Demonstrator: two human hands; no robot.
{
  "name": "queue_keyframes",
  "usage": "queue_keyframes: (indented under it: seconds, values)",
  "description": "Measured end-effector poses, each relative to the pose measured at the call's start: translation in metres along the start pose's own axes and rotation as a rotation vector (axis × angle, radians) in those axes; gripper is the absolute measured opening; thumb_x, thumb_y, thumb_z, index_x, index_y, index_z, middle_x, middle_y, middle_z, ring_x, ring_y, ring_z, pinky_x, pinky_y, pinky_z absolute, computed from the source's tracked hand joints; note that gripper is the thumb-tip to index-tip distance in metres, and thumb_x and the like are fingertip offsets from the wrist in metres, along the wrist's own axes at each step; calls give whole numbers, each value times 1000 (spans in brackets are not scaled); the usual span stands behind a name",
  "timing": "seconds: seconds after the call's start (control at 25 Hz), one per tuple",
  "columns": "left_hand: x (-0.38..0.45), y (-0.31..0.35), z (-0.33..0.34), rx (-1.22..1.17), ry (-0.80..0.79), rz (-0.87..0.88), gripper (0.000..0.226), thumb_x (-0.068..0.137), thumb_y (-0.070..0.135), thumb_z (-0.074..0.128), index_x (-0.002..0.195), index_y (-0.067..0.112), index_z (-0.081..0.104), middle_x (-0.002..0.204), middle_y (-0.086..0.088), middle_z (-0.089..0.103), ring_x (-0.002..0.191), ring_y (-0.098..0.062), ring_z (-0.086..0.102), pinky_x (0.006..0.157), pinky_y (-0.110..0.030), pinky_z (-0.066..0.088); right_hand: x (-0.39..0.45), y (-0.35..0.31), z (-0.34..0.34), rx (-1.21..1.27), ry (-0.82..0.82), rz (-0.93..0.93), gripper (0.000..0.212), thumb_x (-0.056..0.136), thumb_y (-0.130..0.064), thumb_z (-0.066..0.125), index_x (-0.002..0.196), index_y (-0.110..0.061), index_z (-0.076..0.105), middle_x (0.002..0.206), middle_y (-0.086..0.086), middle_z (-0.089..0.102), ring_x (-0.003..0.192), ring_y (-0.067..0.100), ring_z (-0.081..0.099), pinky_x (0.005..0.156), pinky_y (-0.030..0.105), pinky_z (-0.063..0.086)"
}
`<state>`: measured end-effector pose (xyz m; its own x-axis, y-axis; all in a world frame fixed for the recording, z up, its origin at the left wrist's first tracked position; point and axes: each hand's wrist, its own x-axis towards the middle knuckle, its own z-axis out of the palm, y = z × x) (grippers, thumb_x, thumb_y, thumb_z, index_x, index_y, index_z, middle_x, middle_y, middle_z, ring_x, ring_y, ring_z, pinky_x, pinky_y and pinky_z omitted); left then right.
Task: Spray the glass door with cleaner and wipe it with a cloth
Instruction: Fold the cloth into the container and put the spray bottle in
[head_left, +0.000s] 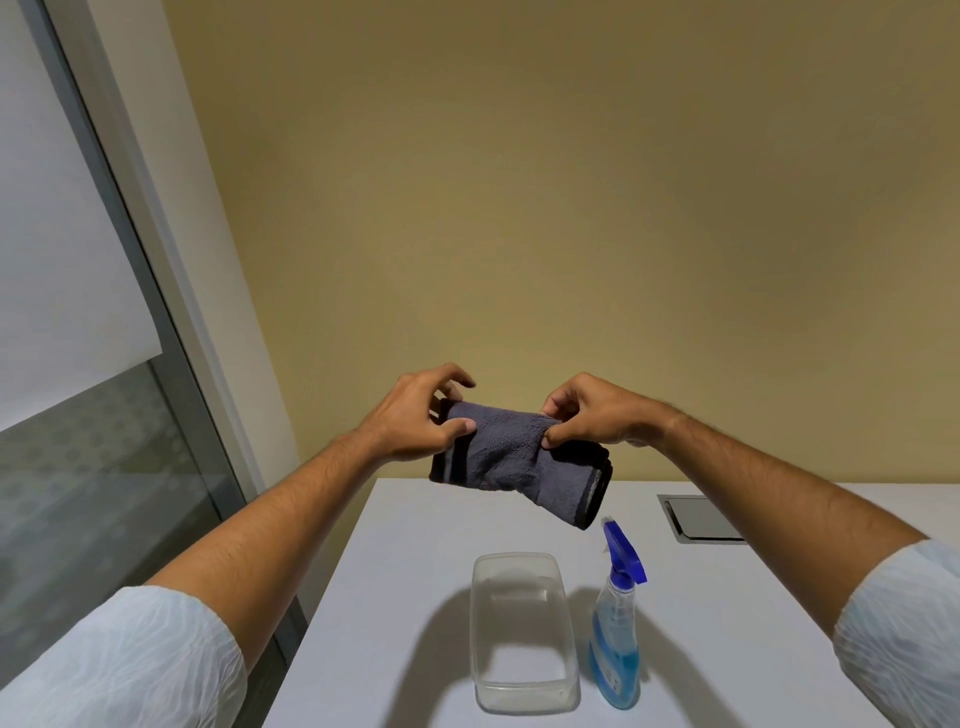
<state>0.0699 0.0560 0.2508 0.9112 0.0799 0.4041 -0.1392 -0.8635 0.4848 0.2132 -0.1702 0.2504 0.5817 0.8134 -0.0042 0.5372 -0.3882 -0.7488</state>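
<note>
A tan wall (571, 182) fills most of the view, and the glass door (93, 467) stands at the left in a grey metal frame, its upper pane covered by a white sheet and its lower pane showing a patterned floor beyond. Below, a white counter (727, 623) runs along the wall, with a rectangular metal-rimmed hatch (701, 518) set flush into it at the far right.

Both forearms reach forward from pale rolled sleeves and meet above the counter's far edge. Between them hangs the cloth (514, 457), dark grey with black borders and folded into a thick band, held clear of the counter. The left hand (415, 415) pinches the cloth's upper left end, thumb pressed on the front face and fingers curled over the top. The right hand (587, 413) has its grip clamped on the upper edge right of centre, thumb and fingertips bunching the fabric, so the cloth's right end droops below and past that hand.

On the counter near the viewer sits an empty clear plastic container (522, 634), and just beside it on the right stands the spray bottle (615, 639), upright, with a blue trigger head and blue liquid low inside
</note>
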Motion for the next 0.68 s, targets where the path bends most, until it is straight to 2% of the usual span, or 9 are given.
queue_keyframes:
  seconds: [0.12,0.2,0.4,0.56,0.68]
  values:
    - [-1,3,6,135,-12,-1,23,75,28,73,96,22,67,84,5,66,75,-14,63,69,-34,57,-1,0,2,-46,15,-12,10,76,-7,77,84,-6,73,74,0,72,65,8,63,59,23,51]
    - [-2,5,9,173,7,-9,14,76,25,73,87,20,66,77,8,65,71,-14,61,66,-35,55,-3,-1,3,-124,33,-20,9,75,-12,78,83,-9,73,72,-1,71,63,6,61,57,23,48]
    - [-1,3,12,189,59,-49,12,79,24,73,84,21,63,75,6,64,70,-13,60,63,-29,52,-5,5,4,-272,11,48,9,73,-17,75,80,-12,74,74,0,70,64,7,59,57,24,48]
    - [0,-14,20,169,53,-97,12,78,24,74,84,17,66,74,3,66,68,-16,60,61,-29,51,1,13,7,-259,56,96,11,70,-16,76,79,-10,74,72,-1,70,64,8,58,60,27,48]
    - [1,-30,31,136,39,-121,12,76,22,74,82,15,67,71,1,66,66,-16,59,59,-28,50,10,19,11,-264,92,124,9,69,-18,78,75,-13,74,68,-6,70,60,3,58,54,20,47]
